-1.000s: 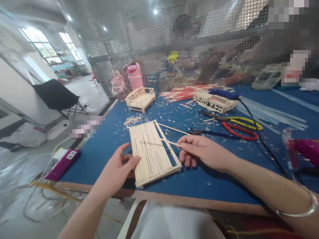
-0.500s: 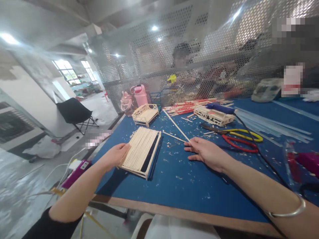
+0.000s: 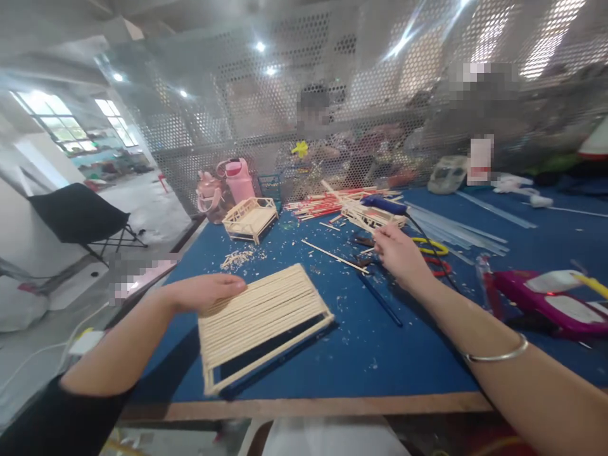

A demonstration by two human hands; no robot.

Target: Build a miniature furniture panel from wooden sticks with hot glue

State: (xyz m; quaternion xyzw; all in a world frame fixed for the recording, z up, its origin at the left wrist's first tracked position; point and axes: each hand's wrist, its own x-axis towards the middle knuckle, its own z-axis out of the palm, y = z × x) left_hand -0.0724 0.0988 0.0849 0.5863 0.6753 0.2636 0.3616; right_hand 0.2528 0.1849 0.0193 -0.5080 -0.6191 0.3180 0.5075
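My left hand [image 3: 216,292] grips the far left edge of a slatted wooden-stick panel [image 3: 266,310], its thumb on top. The panel is tilted above the table, with a gap between the slats and its near rail. My right hand [image 3: 396,253] is closed with fingertips pinched on a thin wooden stick [image 3: 349,208] that points away to the left. Another stick [image 3: 332,256] lies on the table left of that hand. Beneath and beyond the right hand are pliers [image 3: 434,266] with red and yellow handles, partly covered. A dark blue pen-like rod [image 3: 382,303] lies nearby.
A small stick-built bed-like frame [image 3: 251,218], red and plain sticks [image 3: 316,206], a blue-handled glue gun [image 3: 384,204] and clear strips [image 3: 451,221] lie farther back. Pink bottles [image 3: 239,180] stand at the left. A magenta device [image 3: 513,288] lies right. People are behind the perforated screen.
The panel has turned and come nearer the table's front edge with my left hand. My right hand has moved away from me, toward the pliers, with the stick. The view has swung right.
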